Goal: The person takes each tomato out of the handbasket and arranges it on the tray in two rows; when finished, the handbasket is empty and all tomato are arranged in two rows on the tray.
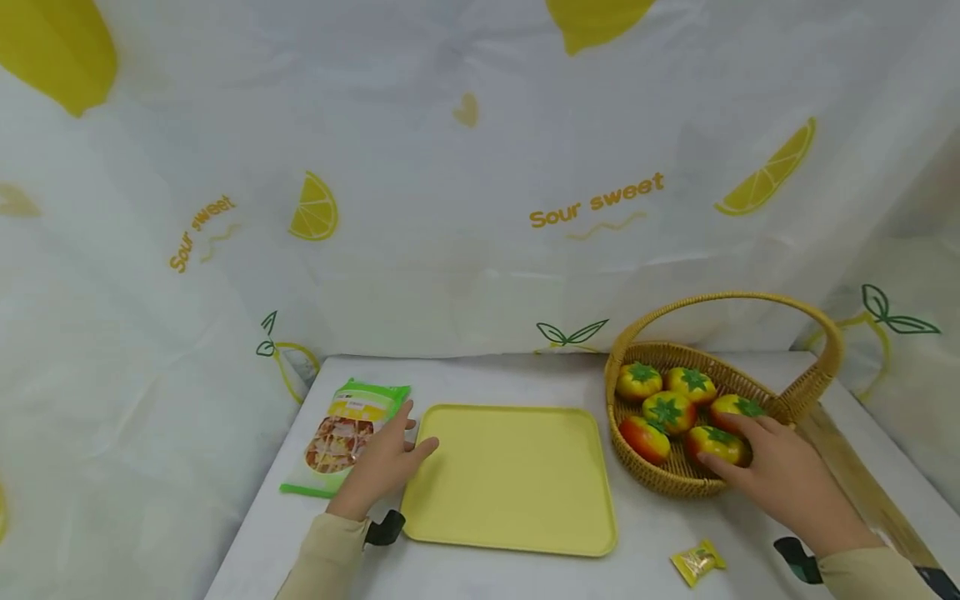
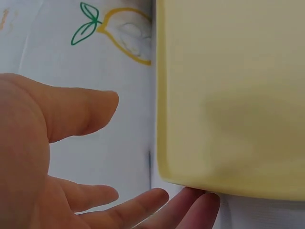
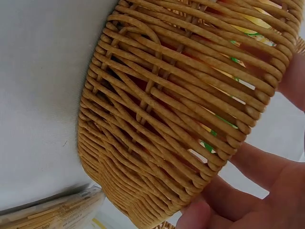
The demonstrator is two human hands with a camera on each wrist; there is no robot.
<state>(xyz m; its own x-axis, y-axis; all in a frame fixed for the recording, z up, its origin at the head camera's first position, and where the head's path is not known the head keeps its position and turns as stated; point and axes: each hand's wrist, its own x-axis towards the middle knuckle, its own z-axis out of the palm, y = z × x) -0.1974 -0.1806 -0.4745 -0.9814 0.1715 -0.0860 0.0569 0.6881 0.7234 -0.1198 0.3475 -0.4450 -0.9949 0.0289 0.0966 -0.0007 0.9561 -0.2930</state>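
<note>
My left hand (image 1: 386, 458) is held between a green-edged food packet (image 1: 341, 437) and a yellow tray (image 1: 517, 475), thumb spread from the fingers. In the left wrist view, its fingertips (image 2: 205, 210) are right at the tray's corner. On the right, a woven basket (image 1: 648, 477) with a tall handle holds several toy persimmons (image 1: 667, 412) with green leafy tops. My right hand (image 1: 780, 467) reaches over the rim, thumb and fingers to either side of the front right persimmon (image 1: 716, 444). The basket wall hides its fingertips in the right wrist view; I cannot tell whether they grip.
A small yellow wrapped candy (image 1: 697, 562) lies in front of the basket on the white table (image 1: 645, 533). A wood-coloured strip (image 1: 862, 475) runs along the right side. Behind the table hangs a white lemon-print sheet (image 1: 427, 275).
</note>
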